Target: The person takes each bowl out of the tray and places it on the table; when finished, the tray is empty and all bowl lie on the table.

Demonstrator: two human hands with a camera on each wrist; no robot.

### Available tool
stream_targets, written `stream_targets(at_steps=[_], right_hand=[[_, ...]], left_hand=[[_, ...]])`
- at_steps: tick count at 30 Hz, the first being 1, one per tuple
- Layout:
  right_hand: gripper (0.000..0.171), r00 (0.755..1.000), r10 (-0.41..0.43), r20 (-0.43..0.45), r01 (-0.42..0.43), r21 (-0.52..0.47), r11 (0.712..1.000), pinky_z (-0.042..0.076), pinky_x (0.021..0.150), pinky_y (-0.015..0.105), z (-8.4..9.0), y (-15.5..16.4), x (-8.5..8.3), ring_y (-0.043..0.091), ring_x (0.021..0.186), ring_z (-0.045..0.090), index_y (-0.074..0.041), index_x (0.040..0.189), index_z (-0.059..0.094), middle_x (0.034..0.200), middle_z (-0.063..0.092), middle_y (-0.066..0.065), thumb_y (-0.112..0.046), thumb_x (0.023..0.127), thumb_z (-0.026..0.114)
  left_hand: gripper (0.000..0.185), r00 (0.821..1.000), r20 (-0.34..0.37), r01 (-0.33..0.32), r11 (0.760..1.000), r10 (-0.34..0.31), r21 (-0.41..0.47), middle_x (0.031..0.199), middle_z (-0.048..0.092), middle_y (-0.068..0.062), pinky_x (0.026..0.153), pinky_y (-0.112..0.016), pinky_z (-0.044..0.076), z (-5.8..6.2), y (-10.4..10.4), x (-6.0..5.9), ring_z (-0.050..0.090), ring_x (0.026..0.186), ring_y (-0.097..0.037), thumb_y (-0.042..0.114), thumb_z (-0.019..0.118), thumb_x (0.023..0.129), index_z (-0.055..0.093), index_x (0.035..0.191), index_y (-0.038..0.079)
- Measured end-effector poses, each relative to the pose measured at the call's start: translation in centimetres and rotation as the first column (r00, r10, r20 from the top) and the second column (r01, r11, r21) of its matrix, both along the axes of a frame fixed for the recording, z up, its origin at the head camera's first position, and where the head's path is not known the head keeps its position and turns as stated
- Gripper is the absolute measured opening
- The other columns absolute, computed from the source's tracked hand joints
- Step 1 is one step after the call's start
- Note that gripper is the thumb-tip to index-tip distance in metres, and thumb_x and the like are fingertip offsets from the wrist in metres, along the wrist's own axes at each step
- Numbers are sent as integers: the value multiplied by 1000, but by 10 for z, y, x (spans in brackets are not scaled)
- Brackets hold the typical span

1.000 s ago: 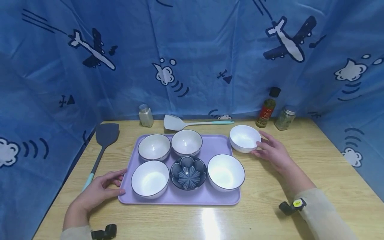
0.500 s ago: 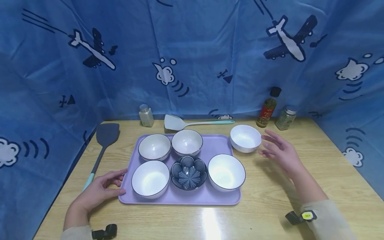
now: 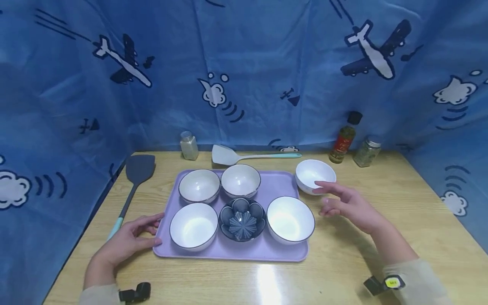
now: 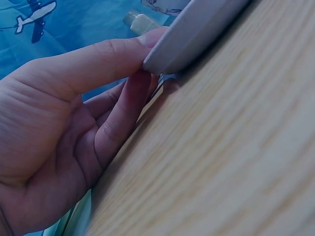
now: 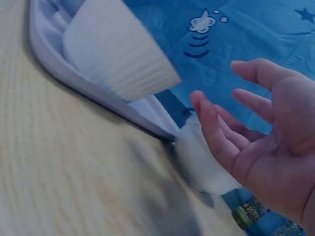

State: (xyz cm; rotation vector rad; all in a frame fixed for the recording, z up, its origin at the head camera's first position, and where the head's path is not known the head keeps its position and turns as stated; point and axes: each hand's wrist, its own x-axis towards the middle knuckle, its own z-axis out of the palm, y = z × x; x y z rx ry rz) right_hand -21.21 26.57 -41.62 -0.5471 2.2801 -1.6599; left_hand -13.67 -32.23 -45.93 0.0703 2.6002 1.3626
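Observation:
My left hand (image 3: 123, 241) holds the left rim of a lilac tray (image 3: 244, 254), thumb on the edge and a finger under it, as the left wrist view shows. Two cream bowls (image 3: 199, 186) stand at the tray's back. Along its front are a white dark-rimmed bowl (image 3: 194, 226), a dark blue petal-shaped bowl (image 3: 242, 220) and another white dark-rimmed bowl (image 3: 290, 220). Off the tray's back right corner sits a plain white bowl (image 3: 314, 174). My right hand (image 3: 354, 207) hovers in front of it, fingers loosely bent and holding nothing; its fingers cover part of that bowl in the head view.
A dark spatula (image 3: 140, 169) lies left of the tray, and a pale spatula (image 3: 225, 156) lies behind it. At the back stand a shaker jar (image 3: 189, 146), a red-labelled bottle (image 3: 342, 144) and a herb jar (image 3: 367, 152). A blue curtain (image 3: 244, 76) encloses the table.
My right hand has let go of the plain white bowl, drawn back from it, then swung left toward the front right bowl. The left hand stays at the tray. The head view has shifted slightly.

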Motion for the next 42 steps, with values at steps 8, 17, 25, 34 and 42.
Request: stream_targets(at_steps=[8,17,25,34,42], right_hand=[[54,982,165,94,-169,39,985,58,77,35,-17,-13,0,19,85,69,-6,151,40,146,46,26,-14,100,58],[66,941,256,223,-232,-128,964,59,77,44,-26,-27,2,23,93,69,-11,158,25,156,26,29,-8,100,54],[66,911,301,282,-241,-228,943,60,74,40,-26,-31,1,22,91,68,-12,159,23,159,19,25,-5,100,53],[67,921,270,282,-200,-252,947,60,67,35,-29,-28,5,20,84,69,-6,157,27,152,33,26,1,95,53],[65,948,201,248,-153,-201,968,60,66,37,-10,-22,8,20,80,67,-8,155,33,148,41,16,-1,94,56]], left_hand=[[75,1000,11,-10,1000,10,-1,126,63,-4,91,-14,42,-6,-3,2,59,104,-10,39,82,81,51,147,21],[74,999,28,-35,999,36,-19,124,62,-4,91,-13,41,-2,-4,1,58,104,-11,39,82,81,52,146,22],[72,1000,-9,-9,1000,9,-14,125,62,-6,90,-14,42,0,-4,1,59,102,-9,36,81,83,53,146,16],[73,1000,22,-8,1000,9,-24,125,62,-4,91,-12,41,1,-2,-1,57,104,-10,39,82,81,54,145,18],[72,1000,8,-8,1000,8,-26,126,62,-6,90,-13,42,0,0,-1,58,104,-11,38,82,81,54,144,17]])
